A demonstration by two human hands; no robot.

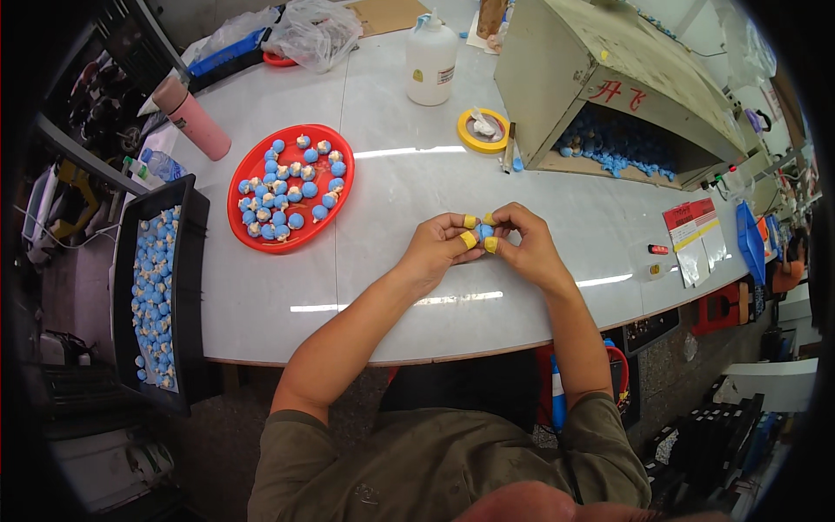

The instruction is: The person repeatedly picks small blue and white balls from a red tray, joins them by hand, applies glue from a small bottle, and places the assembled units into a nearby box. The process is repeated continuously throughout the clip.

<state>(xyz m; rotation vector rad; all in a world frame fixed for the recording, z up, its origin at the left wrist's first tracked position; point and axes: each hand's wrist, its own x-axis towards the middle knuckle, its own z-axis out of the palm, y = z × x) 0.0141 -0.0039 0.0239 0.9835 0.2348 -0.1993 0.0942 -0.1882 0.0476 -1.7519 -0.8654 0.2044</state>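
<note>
Above the middle of the grey-white table, my left hand (439,248) and my right hand (526,248) meet, both closed on one small blue piece (484,232). Yellow tape wraps the tips of my thumbs and index fingers. Most of the piece is hidden by my fingertips, so its full shape does not show. To the left of my hands, a round red tray (246,237) carries many small blue balls with cream-coloured parts. More of these blue and cream pieces (155,296) fill a black bin (193,287) at the table's left edge.
A grey metal box (557,78) at the back right holds blue pieces (609,150). Nearby are a yellow tape roll (464,135) and a white plastic bottle (430,65). A pink flask (198,126) stands back left; printed papers (696,239) lie at the right.
</note>
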